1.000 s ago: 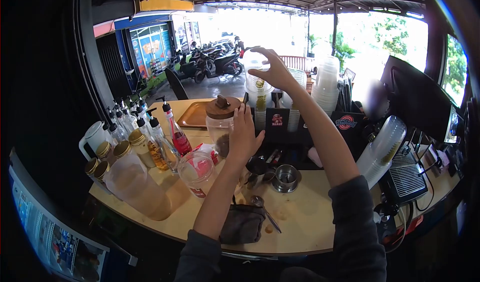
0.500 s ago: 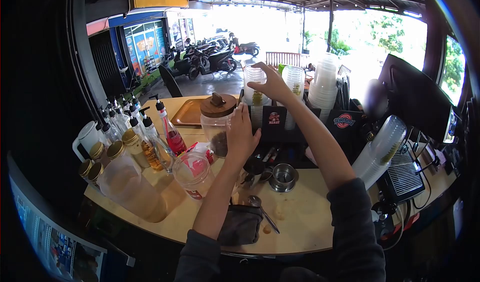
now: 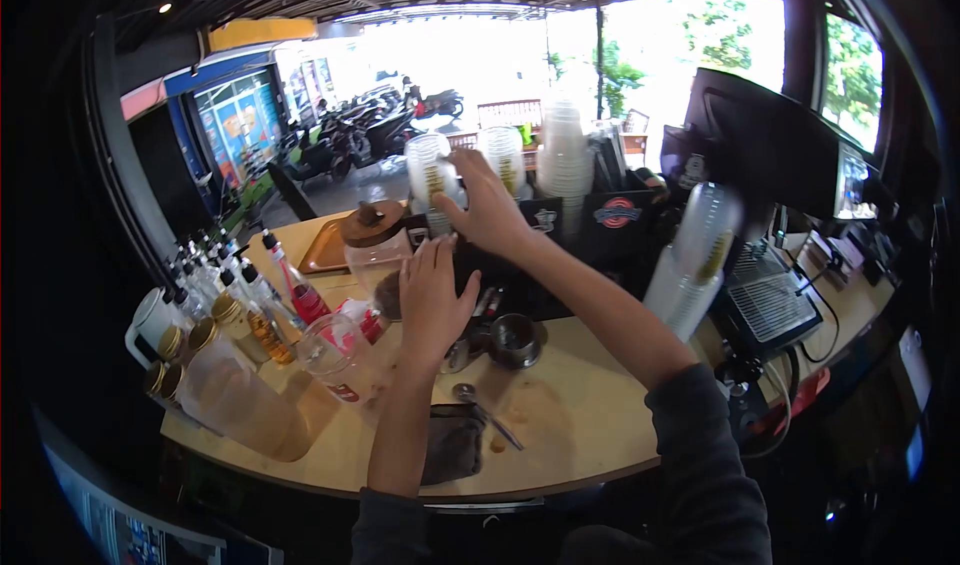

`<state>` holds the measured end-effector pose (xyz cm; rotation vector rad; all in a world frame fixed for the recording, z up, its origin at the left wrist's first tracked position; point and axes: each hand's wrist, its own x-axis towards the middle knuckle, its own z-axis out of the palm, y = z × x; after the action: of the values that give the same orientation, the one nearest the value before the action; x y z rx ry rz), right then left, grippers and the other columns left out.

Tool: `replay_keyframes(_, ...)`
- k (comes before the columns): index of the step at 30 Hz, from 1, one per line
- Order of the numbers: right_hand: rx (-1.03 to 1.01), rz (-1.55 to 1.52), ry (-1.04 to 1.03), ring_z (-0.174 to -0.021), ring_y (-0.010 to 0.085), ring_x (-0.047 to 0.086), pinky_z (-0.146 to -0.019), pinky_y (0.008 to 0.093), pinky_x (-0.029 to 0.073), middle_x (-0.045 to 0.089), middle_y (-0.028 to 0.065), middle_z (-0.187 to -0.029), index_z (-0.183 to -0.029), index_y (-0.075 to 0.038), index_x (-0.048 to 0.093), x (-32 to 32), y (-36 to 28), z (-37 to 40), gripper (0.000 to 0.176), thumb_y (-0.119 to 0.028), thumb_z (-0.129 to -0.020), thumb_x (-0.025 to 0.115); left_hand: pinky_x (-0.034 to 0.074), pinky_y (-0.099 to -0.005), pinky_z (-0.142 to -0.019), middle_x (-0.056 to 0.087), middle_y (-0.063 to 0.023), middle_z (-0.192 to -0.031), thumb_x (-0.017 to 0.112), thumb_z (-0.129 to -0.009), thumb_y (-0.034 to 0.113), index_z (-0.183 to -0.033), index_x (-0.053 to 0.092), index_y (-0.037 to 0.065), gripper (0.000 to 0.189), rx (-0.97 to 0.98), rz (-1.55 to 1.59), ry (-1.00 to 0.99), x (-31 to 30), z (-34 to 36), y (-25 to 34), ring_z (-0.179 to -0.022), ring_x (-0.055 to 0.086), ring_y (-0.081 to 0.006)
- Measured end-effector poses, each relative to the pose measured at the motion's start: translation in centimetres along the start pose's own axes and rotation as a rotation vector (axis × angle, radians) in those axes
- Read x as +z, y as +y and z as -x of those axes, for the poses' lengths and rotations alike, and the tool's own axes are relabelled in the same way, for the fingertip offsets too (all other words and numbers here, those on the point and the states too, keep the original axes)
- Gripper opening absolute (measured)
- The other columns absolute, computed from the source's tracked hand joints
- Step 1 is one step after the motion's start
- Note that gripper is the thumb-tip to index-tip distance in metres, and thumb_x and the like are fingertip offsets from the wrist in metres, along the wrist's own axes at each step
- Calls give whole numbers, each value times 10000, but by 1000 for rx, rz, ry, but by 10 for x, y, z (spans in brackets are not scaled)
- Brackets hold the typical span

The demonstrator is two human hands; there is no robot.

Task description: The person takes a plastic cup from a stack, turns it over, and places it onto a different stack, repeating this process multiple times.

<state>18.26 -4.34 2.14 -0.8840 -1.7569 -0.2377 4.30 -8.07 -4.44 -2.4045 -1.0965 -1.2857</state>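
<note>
My right hand (image 3: 485, 205) reaches to a stack of clear plastic cups (image 3: 428, 160) with printed sides, its thumb and fingers spread at the stack's right edge. Just below and nearer to me, my left hand (image 3: 435, 300) is raised with fingers stretched up and thumb apart, holding nothing. Its fingertips overlap the base of that stack in this view. Left of it stands a glass jar with a brown wooden lid (image 3: 373, 225). A second printed cup stack (image 3: 503, 155) rises behind my right hand.
Pump bottles (image 3: 300, 280) and gold-lidded jars (image 3: 230, 315) crowd the left side, near an open clear jar (image 3: 335, 350). A metal cup (image 3: 515, 337), a spoon (image 3: 488, 415) and a dark cloth (image 3: 455, 443) lie before me. More cups (image 3: 685, 290) lean beside the drip tray (image 3: 770, 300).
The view has swung, so the counter sits further left. My right hand now covers less of the cup stack, its fingers at the stack's right edge. My left hand stays below it.
</note>
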Motion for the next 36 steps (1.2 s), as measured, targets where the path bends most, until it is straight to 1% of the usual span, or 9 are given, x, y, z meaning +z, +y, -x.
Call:
replay_keyframes(3, 108, -140, -55, -921, 336, 576, -794, 420, 468, 535, 173, -970, -973, -24, 561, -47, -31, 37, 207, -113, -803, 639, 429, -390, -904, 594, -175, -1047, 664, -788, 181, -1114, 536, -7, 397, -3, 189, -51, -18, 12, 43, -1050, 564, -337)
replay_keyframes(5, 81, -49, -103, -730, 179, 575, -597, 266, 481, 536, 94, -882, -875, -23, 580, -83, -48, 68, 85, -30, -811, 637, 434, -389, -897, 605, -147, -1028, 668, -782, 161, -1116, 540, 1, 391, -38, 421, -105, -9, 21, 68, -1052, 568, -305)
replay_keyframes(8, -83, -19, -15, -693, 171, 547, -578, 269, 456, 535, 79, -893, -872, -27, 571, -127, -56, 112, 154, -22, -768, 683, 459, -365, -861, 595, -124, -1085, 690, -761, 86, -1135, 536, 9, 412, -105, 818, -184, 29, 32, 105, -1077, 564, -249)
replay_keyframes(10, 41, 17, 45, -717, 168, 537, -601, 260, 444, 529, 79, -916, -889, -35, 568, -161, -61, 132, 209, -26, -738, 713, 448, -369, -897, 535, -131, -1209, 735, -734, 85, -1164, 517, 9, 489, -15, 1170, -128, 66, 37, 127, -1138, 530, -243)
replay_keyframes(11, 93, 64, 43, -833, 235, 554, -699, 317, 457, 514, 114, -958, -951, -30, 563, -182, -62, 138, 260, -35, -727, 696, 430, -395, -941, 457, -141, -1308, 773, -718, 134, -1276, 438, 38, 658, 23, 1186, -128, 84, 38, 137, -1204, 479, -267)
replay_keyframes(17, 325, 176, 293, -912, 195, 510, -757, 310, 428, 498, 121, -1093, -1210, -25, 416, -262, -18, 177, 665, -119, -663, 783, 382, -403, -1017, 382, -197, -1368, 846, -647, 210, -1396, 233, 11, 989, -142, 980, -137, 115, 14, 214, -1246, 437, -278)
replay_keyframes(19, 476, 195, 158, -1063, 274, 505, -891, 374, 420, 474, 196, -1195, -1337, -23, 249, -275, -8, 183, 946, -219, -617, 832, 384, -403, -1011, 405, -224, -1341, 861, -602, 298, -1381, 239, -29, 1050, -150, 1012, -139, 127, 3, 221, -1235, 449, -299)
replay_keyframes(23, 594, 21, -111, -1236, 327, 422, -1018, 468, 353, 442, 234, -1271, -1399, -47, 77, -279, 14, 188, 1123, -232, -610, 855, 419, -391, -976, 483, -243, -1279, 886, -532, 357, -1364, 265, -61, 1119, -160, 1052, -98, 141, -4, 227, -1174, 511, -321)
replay_keyframes(36, 533, -219, 62, -1073, 246, 550, -952, 362, 426, 547, 176, -1157, -1232, 13, 414, -262, 41, 182, 833, -216, -552, 838, 462, -375, -929, 548, -202, -1234, 889, -533, 367, -1381, 264, -27, 1125, -205, 1074, -59, 134, 0, 232, -1112, 569, -291)
